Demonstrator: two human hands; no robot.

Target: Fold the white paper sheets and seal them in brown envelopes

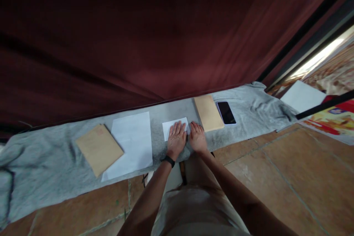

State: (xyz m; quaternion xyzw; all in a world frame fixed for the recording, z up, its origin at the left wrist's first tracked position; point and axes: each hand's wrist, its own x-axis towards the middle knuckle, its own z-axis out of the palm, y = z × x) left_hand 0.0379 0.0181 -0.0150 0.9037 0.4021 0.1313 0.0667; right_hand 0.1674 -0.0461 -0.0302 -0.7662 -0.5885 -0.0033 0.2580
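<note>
A small piece of white paper [167,127], seemingly folded, lies on the grey cloth in front of me. My left hand [177,139] rests flat on it, fingers stretched forward and slightly spread, covering its lower right part. At the paper's right edge is my right hand [197,138], palm down with its fingers laid out side by side; its fingertips are close to the paper, and whether they touch it is hard to tell. Just beyond the right hand sits a stack of brown envelopes [209,113]. To the left lie large white sheets [134,142].
More brown envelopes [99,149] overlap the white sheets' left side. A phone [226,113] lies right of the envelope stack. The grey cloth [52,169] covers a long narrow surface against a dark red curtain [166,44]. Tiled floor [265,177] shows in front; a dark frame stands at right.
</note>
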